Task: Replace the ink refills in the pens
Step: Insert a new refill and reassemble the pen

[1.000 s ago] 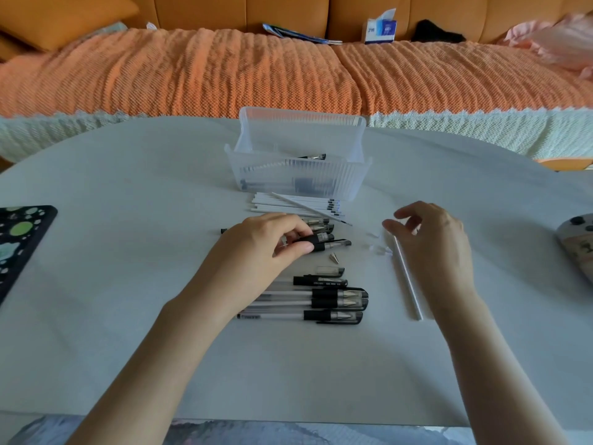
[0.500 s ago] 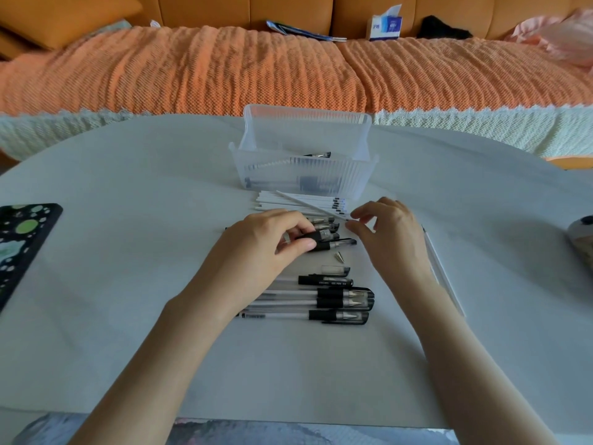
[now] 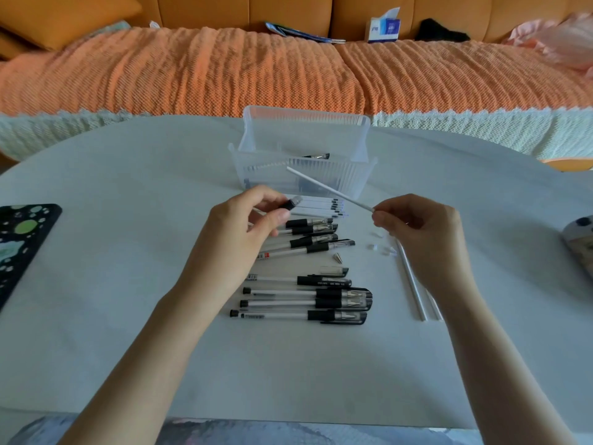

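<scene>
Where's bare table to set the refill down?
Free: left, between the patterned pad and the pens; near edge, below the pens. Crowded: centre, bin down through the pens, and loose tubes beside the right hand.

you face a pale grey, round-edged table (image 3: 128, 316) under soft, even light. behind it runs an orange sofa (image 3: 224, 8), seat covered by a ribbed orange throw (image 3: 192, 69) with a whitish scalloped border (image 3: 481, 130). orange cushion (image 3: 64, 17) far left, tissue box (image 3: 383, 28) against the backrest, pink cloth (image 3: 558, 36) far right.
</scene>
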Demonstrator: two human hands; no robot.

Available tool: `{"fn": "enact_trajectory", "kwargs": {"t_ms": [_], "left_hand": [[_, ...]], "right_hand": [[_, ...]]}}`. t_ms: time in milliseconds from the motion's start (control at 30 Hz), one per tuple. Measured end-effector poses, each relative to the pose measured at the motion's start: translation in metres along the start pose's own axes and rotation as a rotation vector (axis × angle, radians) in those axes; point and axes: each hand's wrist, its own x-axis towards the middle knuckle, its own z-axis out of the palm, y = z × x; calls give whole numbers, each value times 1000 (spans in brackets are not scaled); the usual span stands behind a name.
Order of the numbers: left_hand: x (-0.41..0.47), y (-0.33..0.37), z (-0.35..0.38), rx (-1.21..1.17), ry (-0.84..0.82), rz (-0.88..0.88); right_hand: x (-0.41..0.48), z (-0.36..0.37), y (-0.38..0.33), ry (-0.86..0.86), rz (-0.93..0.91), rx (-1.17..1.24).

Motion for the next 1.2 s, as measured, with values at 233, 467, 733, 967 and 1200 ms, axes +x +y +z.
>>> {"fn": "enact_trajectory", "kwargs": {"t_ms": [233, 467, 733, 967, 1200], "left_hand": [[1, -2, -6, -36, 93, -5], [1, -2, -9, -27, 100, 10], [1, -1, -10, -1, 112, 24], [-1, -1, -12, 39, 120, 41], [1, -6, -21, 306, 92, 142]], "right_hand": [[-4, -5, 0, -51, -5, -8], [-3, -4, 0, -60, -1, -21], [-3, -4, 0, -70, 0, -52], [-4, -6, -1, -74, 1, -87], [-2, -8, 2, -91, -89, -202]]}}
